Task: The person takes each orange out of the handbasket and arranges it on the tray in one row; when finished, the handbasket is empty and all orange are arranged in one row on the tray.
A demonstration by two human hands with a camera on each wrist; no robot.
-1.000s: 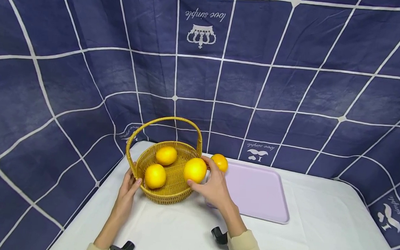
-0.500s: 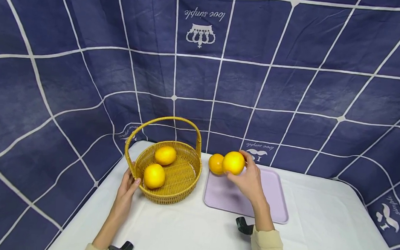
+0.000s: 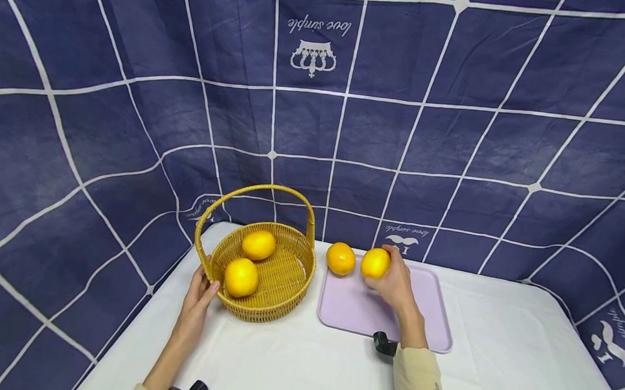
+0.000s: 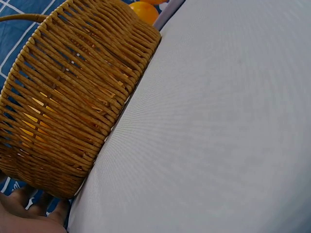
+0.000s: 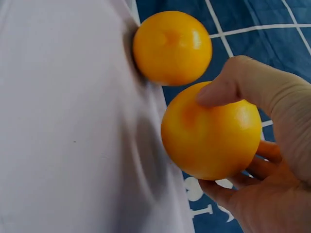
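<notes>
My right hand [image 3: 398, 286] holds an orange [image 3: 375, 263] low over the back of the lilac tray [image 3: 351, 312]. In the right wrist view, the thumb [image 5: 221, 90] lies across the top of this orange and the fingers curl beneath it. Beside it, another orange [image 3: 340, 259] sits at the tray's back left corner. My left hand [image 3: 196, 305] grips the left side of the yellow wicker basket [image 3: 261, 313], thumb near the handle's base. Two more oranges lie inside, one toward the back [image 3: 258, 245] and one at the front left [image 3: 241, 278].
A white cloth [image 3: 282, 364] covers the table. Dark blue gridded fabric [image 3: 379, 134] hangs behind and at the left. The basket's tall arched handle [image 3: 260, 187] rises above its rim, just left of the tray.
My right hand has carried an orange from over the basket rightward to the tray, then lowered it there. The left hand has stayed on the basket.
</notes>
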